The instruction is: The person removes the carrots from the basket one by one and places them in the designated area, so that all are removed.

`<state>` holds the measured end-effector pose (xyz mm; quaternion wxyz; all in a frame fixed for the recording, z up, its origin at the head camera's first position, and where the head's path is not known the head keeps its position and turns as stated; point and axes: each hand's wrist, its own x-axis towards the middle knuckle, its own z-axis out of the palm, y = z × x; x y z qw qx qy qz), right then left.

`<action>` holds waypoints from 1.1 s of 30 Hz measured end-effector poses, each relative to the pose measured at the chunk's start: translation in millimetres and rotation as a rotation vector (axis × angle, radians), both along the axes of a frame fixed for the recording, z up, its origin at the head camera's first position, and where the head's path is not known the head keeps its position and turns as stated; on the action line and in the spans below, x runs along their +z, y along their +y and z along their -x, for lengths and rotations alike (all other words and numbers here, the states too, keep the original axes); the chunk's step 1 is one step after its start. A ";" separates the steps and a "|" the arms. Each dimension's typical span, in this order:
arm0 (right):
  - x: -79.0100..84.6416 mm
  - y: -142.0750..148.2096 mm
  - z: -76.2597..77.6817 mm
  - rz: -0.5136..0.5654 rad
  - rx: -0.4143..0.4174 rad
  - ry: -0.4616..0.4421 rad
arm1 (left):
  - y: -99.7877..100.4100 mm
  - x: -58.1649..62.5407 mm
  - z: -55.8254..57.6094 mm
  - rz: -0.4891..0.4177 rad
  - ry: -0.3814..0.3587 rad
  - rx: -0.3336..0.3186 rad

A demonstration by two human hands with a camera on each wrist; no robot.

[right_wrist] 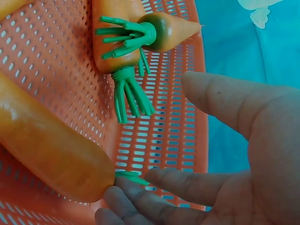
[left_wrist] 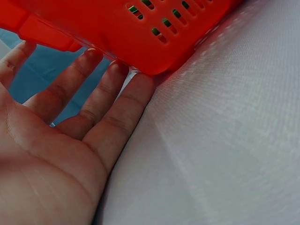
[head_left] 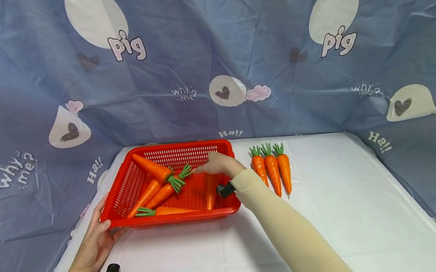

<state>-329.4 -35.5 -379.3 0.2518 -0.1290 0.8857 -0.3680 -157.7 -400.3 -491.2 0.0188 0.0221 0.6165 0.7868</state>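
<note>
A red plastic basket (head_left: 170, 218) holds several carrots with green tops, among them a carrot (head_left: 150, 167) slanting up to the back left corner. My left hand (head_left: 96, 241) is at its front left corner, thumb at the rim; the left wrist view shows the extended fingers (left_wrist: 115, 119) with their tips against the basket's lower edge. Inside the basket's right side reaches my right hand (head_left: 220, 164), over a carrot (head_left: 211, 190). In the right wrist view the thumb stands apart from the fingers (right_wrist: 187, 187), whose tips are right at the leafy end of this carrot (right_wrist: 51, 150).
Three carrots (head_left: 272, 170) lie side by side on the white table (head_left: 337, 212), to the right of the basket, tops toward the back. A blue printed cloth (head_left: 196, 60) hangs behind and around the table.
</note>
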 end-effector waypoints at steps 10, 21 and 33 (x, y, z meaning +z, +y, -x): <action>-3.6 -4.7 4.4 -0.122 0.022 0.001 | -2.2 -4.2 2.0 -0.027 0.021 -0.001; -15.6 -16.8 7.6 -0.362 0.025 0.083 | -0.6 -2.0 1.2 -0.012 0.022 -0.012; -23.6 -29.5 5.4 -0.375 -0.121 0.122 | 0.5 1.0 0.5 -0.019 0.025 -0.027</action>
